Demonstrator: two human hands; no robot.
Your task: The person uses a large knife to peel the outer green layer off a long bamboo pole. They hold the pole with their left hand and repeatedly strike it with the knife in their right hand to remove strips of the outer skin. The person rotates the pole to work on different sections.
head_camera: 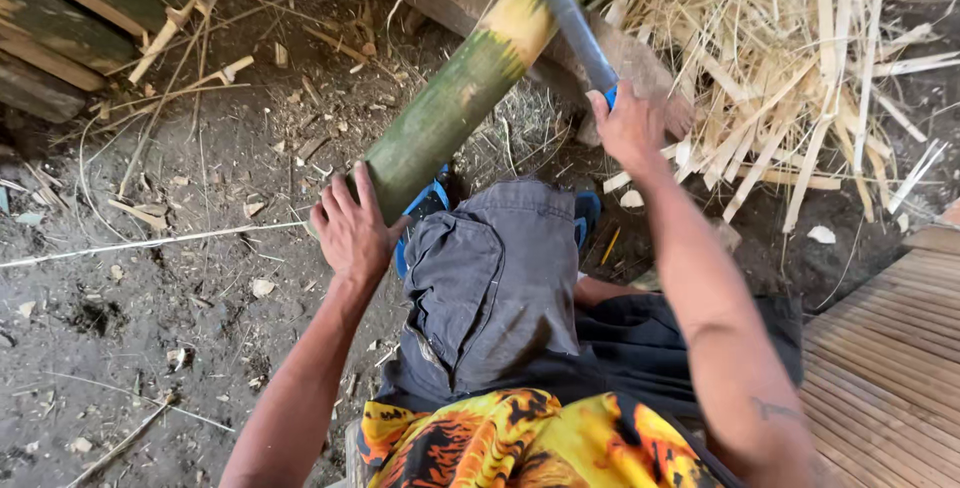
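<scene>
Left hand (pixel 350 233) wraps the near end of the green bamboo pole (pixel 455 98), which slants up-right away from the knee, while the right hand (pixel 628 128), fisted round the blade (pixel 565 13), sits beside it.

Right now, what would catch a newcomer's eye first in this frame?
The thick green bamboo pole slants across the centre, its near end gripped by the left hand. The right hand holds a blue-handled blade laid across the pole. A pile of pale bamboo splints fills the upper right of the dirt ground.
</scene>
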